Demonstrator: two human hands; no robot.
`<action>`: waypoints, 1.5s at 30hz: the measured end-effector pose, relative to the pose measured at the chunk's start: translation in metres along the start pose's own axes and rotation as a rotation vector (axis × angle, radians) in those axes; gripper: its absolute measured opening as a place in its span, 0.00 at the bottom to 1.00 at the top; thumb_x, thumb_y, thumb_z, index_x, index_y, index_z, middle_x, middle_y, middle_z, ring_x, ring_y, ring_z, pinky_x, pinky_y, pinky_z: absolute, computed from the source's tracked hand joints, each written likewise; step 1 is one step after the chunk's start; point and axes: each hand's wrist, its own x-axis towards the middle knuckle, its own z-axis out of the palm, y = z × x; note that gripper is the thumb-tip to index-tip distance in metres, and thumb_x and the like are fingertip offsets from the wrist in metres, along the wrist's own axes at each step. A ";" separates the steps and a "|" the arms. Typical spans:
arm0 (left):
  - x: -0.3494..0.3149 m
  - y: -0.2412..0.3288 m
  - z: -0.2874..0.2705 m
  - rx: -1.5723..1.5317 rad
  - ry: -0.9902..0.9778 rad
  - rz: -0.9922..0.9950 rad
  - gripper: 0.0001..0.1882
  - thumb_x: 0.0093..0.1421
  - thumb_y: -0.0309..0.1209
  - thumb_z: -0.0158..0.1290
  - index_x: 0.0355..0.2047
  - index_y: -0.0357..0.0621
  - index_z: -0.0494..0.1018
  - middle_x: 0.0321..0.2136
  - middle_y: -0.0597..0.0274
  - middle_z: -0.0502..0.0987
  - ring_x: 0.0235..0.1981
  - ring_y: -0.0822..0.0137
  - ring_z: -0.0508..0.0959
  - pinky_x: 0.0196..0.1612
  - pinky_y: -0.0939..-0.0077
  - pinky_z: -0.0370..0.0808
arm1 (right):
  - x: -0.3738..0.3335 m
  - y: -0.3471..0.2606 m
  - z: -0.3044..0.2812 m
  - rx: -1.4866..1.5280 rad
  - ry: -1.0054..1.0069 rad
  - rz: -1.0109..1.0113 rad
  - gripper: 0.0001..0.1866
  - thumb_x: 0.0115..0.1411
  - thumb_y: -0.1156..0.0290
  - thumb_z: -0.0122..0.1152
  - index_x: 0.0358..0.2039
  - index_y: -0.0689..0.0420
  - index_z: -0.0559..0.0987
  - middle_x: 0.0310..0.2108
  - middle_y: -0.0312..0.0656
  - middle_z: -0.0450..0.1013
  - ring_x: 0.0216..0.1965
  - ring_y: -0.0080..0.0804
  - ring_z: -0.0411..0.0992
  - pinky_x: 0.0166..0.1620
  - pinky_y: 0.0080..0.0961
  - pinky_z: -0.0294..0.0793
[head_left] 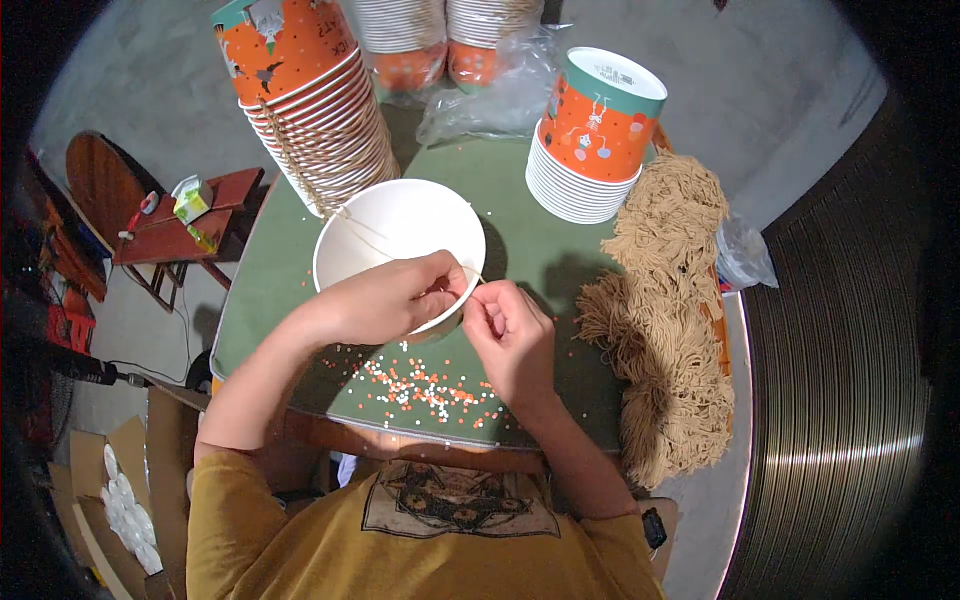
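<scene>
A white-lined paper bucket (pixel 400 215) lies on the green cloth in front of me, its open mouth turned toward me. A thin tan string runs across the mouth from the bucket's upper left rim. My left hand (pixel 385 297) reaches over the near part of the mouth, thumb and fingers pinched together at the right rim. Close beside it, just outside that rim, my right hand (pixel 512 335) also pinches, with a bit of string showing between the two hands. The fingertips hide exactly where the string meets the rim.
Small orange and white dots (pixel 430 390) lie scattered near me. Nested orange buckets stand in a tall stack (pixel 320 130) with strings at left and a shorter stack (pixel 590 150) at right. Tan string bundles (pixel 680 330) line the right edge. Behind are a clear plastic bag (pixel 490 110) and more buckets.
</scene>
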 end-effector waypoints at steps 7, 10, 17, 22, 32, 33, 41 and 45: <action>0.008 -0.001 -0.004 0.112 -0.012 0.052 0.09 0.63 0.32 0.46 0.37 0.38 0.67 0.27 0.48 0.75 0.31 0.50 0.76 0.35 0.61 0.70 | -0.002 0.005 0.002 0.012 -0.026 0.018 0.06 0.52 0.78 0.61 0.29 0.60 0.72 0.23 0.43 0.71 0.24 0.38 0.72 0.28 0.32 0.71; 0.007 0.001 -0.001 0.211 0.034 0.080 0.08 0.62 0.32 0.46 0.36 0.39 0.67 0.27 0.47 0.75 0.31 0.47 0.76 0.35 0.59 0.70 | -0.001 0.005 0.000 -0.009 -0.032 0.011 0.06 0.53 0.78 0.61 0.29 0.60 0.72 0.23 0.44 0.71 0.24 0.38 0.72 0.28 0.32 0.71; -0.007 0.008 -0.015 0.436 0.264 0.109 0.06 0.58 0.29 0.48 0.32 0.40 0.67 0.25 0.47 0.74 0.30 0.44 0.75 0.34 0.54 0.70 | 0.004 0.008 -0.023 0.032 -0.149 0.169 0.05 0.59 0.75 0.56 0.36 0.56 0.71 0.18 0.42 0.71 0.18 0.33 0.72 0.24 0.28 0.70; -0.011 0.015 -0.016 0.371 0.370 0.118 0.06 0.58 0.29 0.49 0.33 0.40 0.68 0.24 0.48 0.73 0.29 0.46 0.75 0.33 0.57 0.71 | 0.022 -0.017 -0.026 0.207 -0.210 0.230 0.08 0.60 0.73 0.56 0.40 0.55 0.71 0.15 0.39 0.68 0.15 0.22 0.68 0.22 0.23 0.66; 0.000 0.010 0.010 -0.438 0.267 0.013 0.11 0.60 0.29 0.54 0.41 0.41 0.65 0.29 0.71 0.68 0.30 0.79 0.67 0.34 0.84 0.66 | 0.035 0.002 -0.014 0.505 -0.306 0.337 0.07 0.63 0.68 0.55 0.39 0.56 0.73 0.14 0.30 0.66 0.14 0.14 0.61 0.17 0.15 0.57; 0.004 0.005 0.012 -0.499 0.258 0.029 0.12 0.60 0.29 0.54 0.41 0.40 0.66 0.30 0.70 0.68 0.30 0.79 0.67 0.34 0.85 0.66 | 0.037 0.000 -0.016 0.503 -0.307 0.333 0.07 0.63 0.68 0.55 0.39 0.56 0.73 0.14 0.30 0.66 0.14 0.14 0.61 0.17 0.15 0.57; 0.014 0.006 0.016 -0.626 0.204 -0.049 0.10 0.58 0.29 0.56 0.37 0.39 0.69 0.28 0.70 0.71 0.31 0.80 0.69 0.34 0.87 0.67 | 0.039 -0.003 -0.023 0.542 -0.326 0.386 0.07 0.65 0.66 0.52 0.40 0.55 0.73 0.15 0.29 0.63 0.15 0.13 0.59 0.17 0.13 0.53; 0.018 0.005 0.013 -0.692 0.192 -0.038 0.05 0.59 0.28 0.52 0.33 0.40 0.69 0.27 0.69 0.72 0.28 0.81 0.70 0.31 0.86 0.66 | 0.041 0.008 -0.033 0.604 -0.337 0.328 0.07 0.63 0.70 0.54 0.41 0.55 0.73 0.17 0.29 0.64 0.17 0.13 0.60 0.20 0.13 0.55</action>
